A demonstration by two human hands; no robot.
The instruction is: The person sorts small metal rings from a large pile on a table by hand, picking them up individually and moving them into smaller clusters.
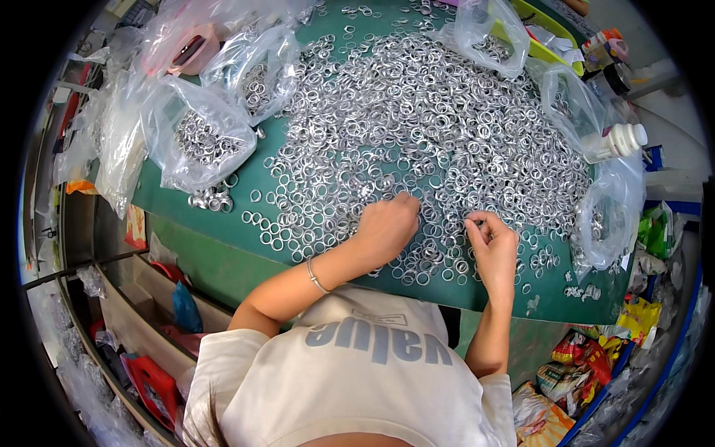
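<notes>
A broad heap of silver metal rings [477,127] covers much of the green tabletop [201,223], thinning to a loose single layer near me. My left hand [389,227] is curled down among the rings left of centre, its knuckles up; its fingertips are hidden, so what they hold cannot be made out. To its right, my right hand [494,242] is raised a little over the near rings. Thumb and index finger are pinched together there, with what looks like a small metal ring between the tips.
Clear plastic bags of rings [208,141] lie at the left; another plastic bag [607,223] is at the right edge. A pink bowl [195,51] and a yellow-green tray [551,30] stand at the back. A white bottle [617,141] lies right. Open drawers [141,298] are lower left.
</notes>
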